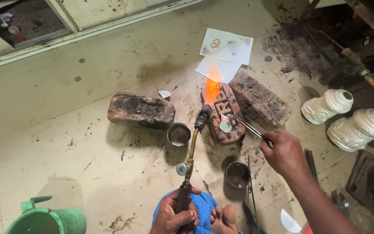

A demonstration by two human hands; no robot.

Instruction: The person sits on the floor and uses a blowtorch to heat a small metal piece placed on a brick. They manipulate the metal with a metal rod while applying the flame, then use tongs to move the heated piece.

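Gripped in my left hand (175, 214), at six o'clock, is the torch (190, 151), fingers clamped round its dark handle. Its nozzle points to twelve, the orange flame (213, 86) licking over the scorched middle brick (222, 115). On that brick lies a small pale disc (225, 126), well ahead of my left hand. My right hand (284, 151), at four o'clock from the disc, pinches tweezers (248, 128) whose tips touch it. Two metal cups (178, 134) sit near the brick at seven and six.
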